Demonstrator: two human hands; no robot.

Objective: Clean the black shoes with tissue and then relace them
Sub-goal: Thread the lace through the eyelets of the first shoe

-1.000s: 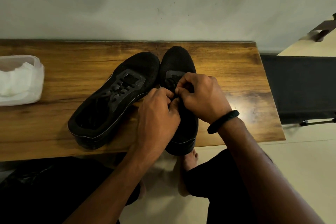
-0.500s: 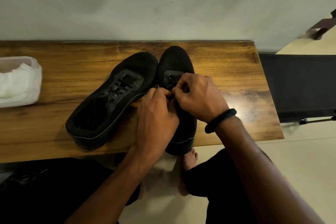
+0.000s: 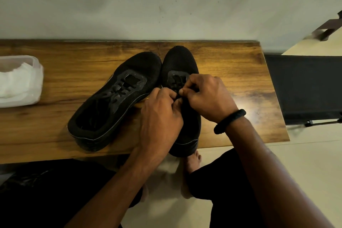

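Presently, head view (the only one supplied): two black shoes stand on the wooden table [image 3: 74,72], toes toward the wall and touching at the toe caps. The angled shoe [image 3: 118,98] lies toe up and to the right, untouched by either hand; lacing shows crossed through its eyelets, so it is judged relaced, though whether the ends are tied cannot be told. The straight shoe [image 3: 178,63] sits just beside it, its heel overhanging the near table edge. Both hands work over its throat. The left hand [image 3: 161,116] has its fingers curled, thumb and forefinger tips meeting on the lace [image 3: 179,96]; the right hand [image 3: 207,98], with a dark wristband [image 3: 229,121] at its wrist, is likewise curled and pinches the same lace from the other side, fingertips nearly touching the left's. Lacing is visible in the eyelets ahead of the fingers; the rows beneath the hands are hidden. The tissue [image 3: 14,83] rests in a clear tub [image 3: 38,72] at the far left of the table, well apart from the shoes, with neither hand on it. Judgement: cleaning appears finished, one shoe appears laced, and the second is mid-lacing, with its upper eyelets and any knot outstanding.
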